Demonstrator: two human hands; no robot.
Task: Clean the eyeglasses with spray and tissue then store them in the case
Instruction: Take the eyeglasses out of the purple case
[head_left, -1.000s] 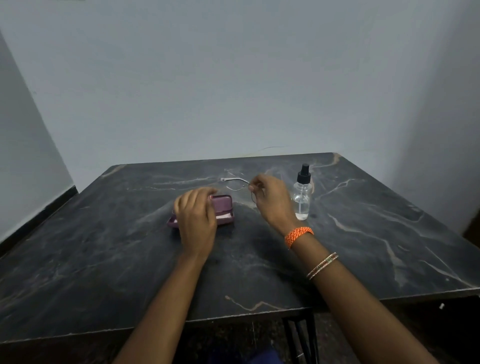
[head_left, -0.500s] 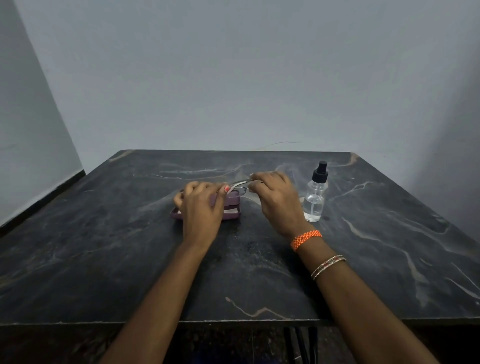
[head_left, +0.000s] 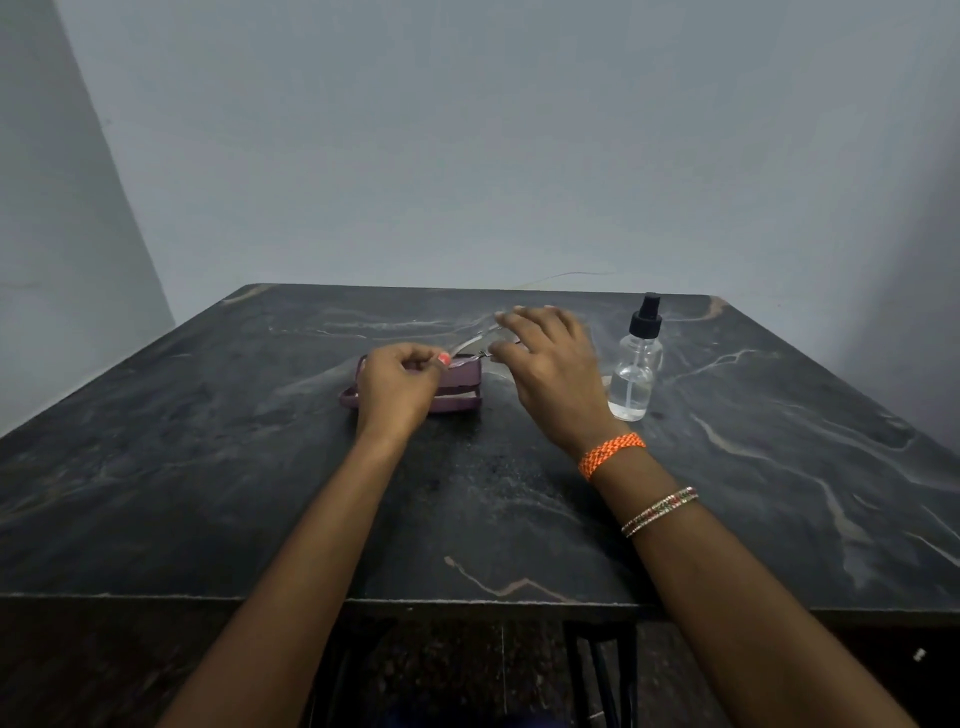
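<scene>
Spreading open, right hand (head_left: 550, 364) releases eyeglasses (head_left: 480, 343); left hand (head_left: 397, 382) fingers still pinching temple over case (head_left: 457, 387).

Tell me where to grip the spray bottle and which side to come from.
Grip the spray bottle round its clear, straight body, below the black pump. It stands upright, just right of the right hand; come from that side, fingers wrapping the body.

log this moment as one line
left hand: pinches eyeglasses | right hand: at eyeglasses | case: open | spray bottle: upright
</scene>
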